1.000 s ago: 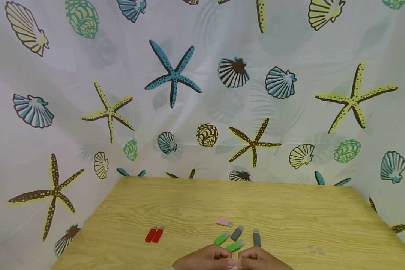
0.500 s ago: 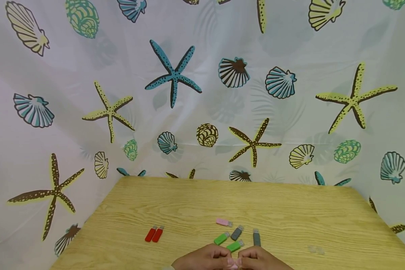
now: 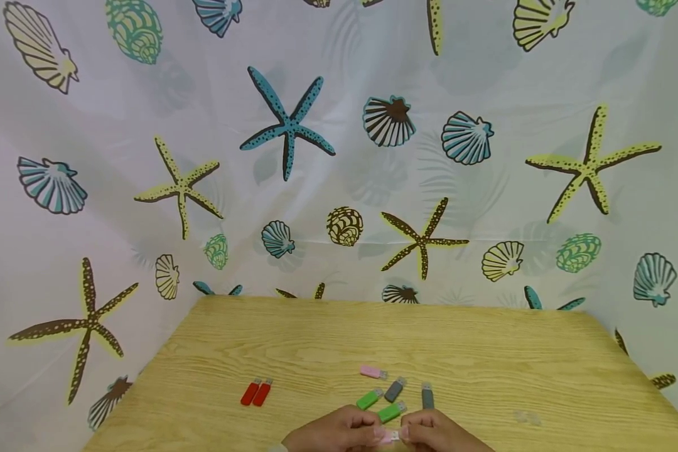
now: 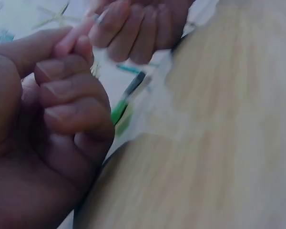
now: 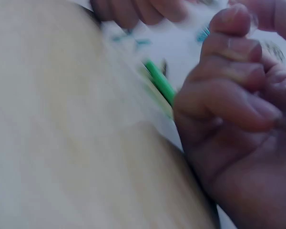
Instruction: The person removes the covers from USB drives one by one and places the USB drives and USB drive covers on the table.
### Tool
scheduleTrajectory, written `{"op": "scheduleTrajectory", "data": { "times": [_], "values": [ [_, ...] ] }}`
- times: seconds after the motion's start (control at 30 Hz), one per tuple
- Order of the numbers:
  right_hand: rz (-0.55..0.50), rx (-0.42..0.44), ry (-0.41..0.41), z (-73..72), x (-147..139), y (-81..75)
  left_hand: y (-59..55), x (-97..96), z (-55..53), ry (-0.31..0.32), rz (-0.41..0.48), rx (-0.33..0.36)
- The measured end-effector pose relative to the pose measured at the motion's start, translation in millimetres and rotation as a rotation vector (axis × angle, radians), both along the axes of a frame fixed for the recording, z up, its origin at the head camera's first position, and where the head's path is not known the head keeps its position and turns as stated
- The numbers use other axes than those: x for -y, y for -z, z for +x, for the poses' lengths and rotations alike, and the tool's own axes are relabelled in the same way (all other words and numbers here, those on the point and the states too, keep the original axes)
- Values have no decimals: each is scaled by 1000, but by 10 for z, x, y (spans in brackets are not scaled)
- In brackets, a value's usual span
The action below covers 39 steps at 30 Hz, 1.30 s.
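Observation:
My left hand (image 3: 336, 430) pinches a pink USB flash drive (image 3: 387, 438) between thumb and forefinger, its metal plug pointing right. The drive's pink body also shows in the left wrist view, blurred. Right at the plug's end is my right hand (image 3: 437, 432), thumb and forefinger pinched on a small clear cap (image 5: 253, 24), mostly hidden by the fingertips. Just beyond the hands lie two green flash drives (image 3: 392, 412), two grey ones (image 3: 395, 390) and another pink one (image 3: 373, 372), plugs bare.
Two red flash drives (image 3: 257, 393) lie side by side at the left of the wooden table (image 3: 294, 339). Small clear caps (image 3: 528, 417) lie at the right. A curtain (image 3: 339, 182) with shells and starfish surrounds the table's back and sides.
The hands, earlier touching over the pink flash drive, have drawn slightly apart, and its metal plug now shows between them. The view has shifted slightly; the drives on the table stay put.

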State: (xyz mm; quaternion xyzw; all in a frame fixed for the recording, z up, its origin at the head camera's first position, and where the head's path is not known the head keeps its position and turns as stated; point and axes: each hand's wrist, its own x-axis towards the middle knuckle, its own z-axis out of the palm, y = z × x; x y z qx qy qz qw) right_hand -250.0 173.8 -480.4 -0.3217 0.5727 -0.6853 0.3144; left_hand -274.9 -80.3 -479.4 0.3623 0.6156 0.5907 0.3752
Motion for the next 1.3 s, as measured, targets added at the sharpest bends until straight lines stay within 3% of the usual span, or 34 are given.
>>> {"op": "scheduleTrajectory", "data": {
  "times": [0.13, 0.23, 0.4, 0.67, 0.8, 0.97, 1.1, 1.2, 1.3],
  "values": [
    [-9, 26, 47, -8, -99, -20, -4, 65, -39, 10, 39, -22],
    [-20, 53, 25, -10, -111, -25, -9, 77, -47, 37, 46, -29],
    [-26, 87, 12, 5, -108, -36, -29, 78, -30, 27, 50, -3],
    [-98, 129, -15, 41, -142, -13, -27, 66, -12, -109, 3, 53],
    [-108, 148, -2, 62, -182, 3, -1, 137, -30, -163, 23, 108],
    [-75, 175, 87, 107, -334, -1, 34, 360, -62, -221, 83, 194],
    [-46, 266, 194, 149, -492, -17, 65, 555, -76, -240, 121, 250],
    [-34, 303, 265, 178, -599, -16, 91, 700, -75, -250, 135, 258],
    [-25, 298, 334, 211, -713, -3, 87, 852, -54, -308, 121, 244]
  ]
}}
